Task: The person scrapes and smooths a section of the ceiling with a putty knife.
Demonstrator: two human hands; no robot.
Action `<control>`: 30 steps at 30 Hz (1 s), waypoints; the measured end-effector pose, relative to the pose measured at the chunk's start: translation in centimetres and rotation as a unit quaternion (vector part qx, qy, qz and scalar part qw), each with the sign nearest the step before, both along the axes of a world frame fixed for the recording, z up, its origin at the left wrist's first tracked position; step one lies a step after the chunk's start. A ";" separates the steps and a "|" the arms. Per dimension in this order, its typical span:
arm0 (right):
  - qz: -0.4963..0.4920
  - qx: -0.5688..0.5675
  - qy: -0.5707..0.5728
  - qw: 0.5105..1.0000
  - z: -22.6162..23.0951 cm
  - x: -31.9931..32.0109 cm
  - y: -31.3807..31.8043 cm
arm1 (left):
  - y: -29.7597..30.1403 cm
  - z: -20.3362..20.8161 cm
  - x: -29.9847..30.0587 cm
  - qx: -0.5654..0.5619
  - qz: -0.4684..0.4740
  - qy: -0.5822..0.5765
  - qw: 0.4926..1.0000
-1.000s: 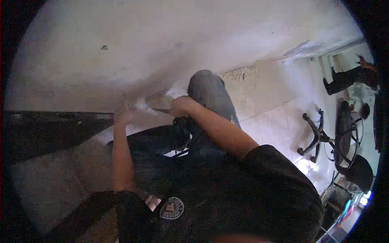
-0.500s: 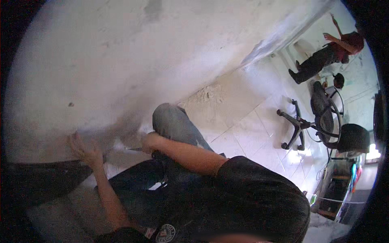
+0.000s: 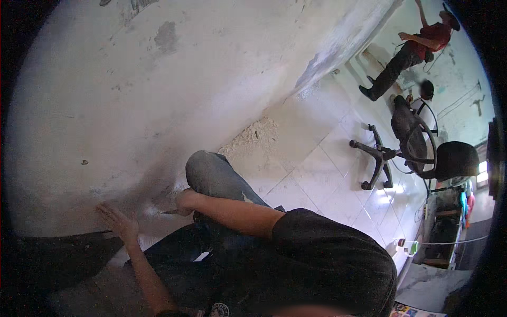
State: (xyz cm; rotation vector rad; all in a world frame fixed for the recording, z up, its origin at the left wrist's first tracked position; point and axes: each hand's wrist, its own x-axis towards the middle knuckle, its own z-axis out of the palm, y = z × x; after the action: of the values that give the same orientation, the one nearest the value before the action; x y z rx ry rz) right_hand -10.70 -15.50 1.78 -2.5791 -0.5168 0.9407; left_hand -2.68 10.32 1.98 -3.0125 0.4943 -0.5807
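Observation:
My left hand (image 3: 120, 223) is open, fingers stretched out toward the lower part of a pale, patchy wall (image 3: 158, 90). Whether its fingertips press on the wall I cannot tell. Close to my bent knee in jeans (image 3: 216, 171), my right hand (image 3: 188, 202) is closed around a thin-bladed hand tool (image 3: 169, 212). Its narrow blade points left, toward the foot of the wall, while my fist hides its handle. The tool's exact kind does not show. Beyond the knee, a heap of pale crumbled debris (image 3: 253, 136) lies along the wall's base.
Light floor tiles (image 3: 301, 182) stretch to the right. A black wheeled office chair (image 3: 417, 142) stands there. Farther back are a person in a red shirt (image 3: 430, 39), and another person in a dark cap (image 3: 426, 90) low beside the chair. A dark panel (image 3: 58, 259) is at lower left.
The view has tilted, so the wall and hands sit lower in the picture and look sharper. My left hand stays open, and my right keeps its grip on the tool.

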 end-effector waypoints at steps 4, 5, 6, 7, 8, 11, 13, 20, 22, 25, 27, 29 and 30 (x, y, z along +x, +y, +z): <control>-0.028 -0.016 0.033 0.999 -3.1 0.8 0.7 | -0.3 1.0 1.6 -0.050 0.031 -0.012 0.998; 0.004 0.008 0.001 1.000 -3.8 1.1 1.0 | -0.4 1.2 2.0 -0.044 0.009 -0.095 0.994; -0.019 -0.003 0.018 1.000 -4.4 1.4 1.2 | -0.7 1.2 2.3 -0.055 0.009 -0.141 0.988; -0.013 0.001 0.012 1.000 -4.9 1.6 1.4 | -0.8 1.2 2.3 -0.040 -0.024 -0.172 0.984; -0.008 0.004 0.008 1.000 -5.2 1.8 1.7 | -1.0 1.0 2.2 -0.021 0.007 -0.128 0.992; 0.010 0.004 0.009 1.000 -5.4 1.6 1.6 | -0.9 -0.1 1.2 0.011 0.057 0.049 0.997; -0.001 0.027 -0.007 1.000 -4.9 1.0 1.0 | -0.2 -1.0 0.6 0.031 0.099 0.299 0.949; -0.049 0.105 -0.048 0.992 -1.4 0.3 -1.7 | 1.8 -4.2 0.7 -0.235 -0.006 0.574 0.784; -0.068 0.118 -0.017 0.990 -0.2 0.9 -1.5 | 0.0 -5.3 -1.0 0.014 -0.184 0.420 0.889; -0.118 0.089 -0.033 0.988 0.8 1.4 -1.1 | -4.2 -6.0 -3.7 -0.367 0.000 0.496 0.787; -0.206 0.131 -0.017 0.970 1.0 1.4 -0.7 | -6.7 -5.3 -5.1 -0.413 0.079 0.446 0.790; -0.197 0.171 -0.011 0.965 0.9 1.4 -0.5 | -8.0 -4.0 -5.7 -0.401 0.127 0.434 0.796; -0.222 0.176 0.010 0.959 0.8 1.6 -0.4 | -8.7 -3.5 -5.5 -0.389 0.135 0.422 0.808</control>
State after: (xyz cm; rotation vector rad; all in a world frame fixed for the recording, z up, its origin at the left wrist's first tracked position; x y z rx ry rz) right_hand -9.08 -15.89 2.53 -2.2223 -0.0740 0.6483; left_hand -8.16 1.62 -1.55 -3.8705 -0.2934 0.8616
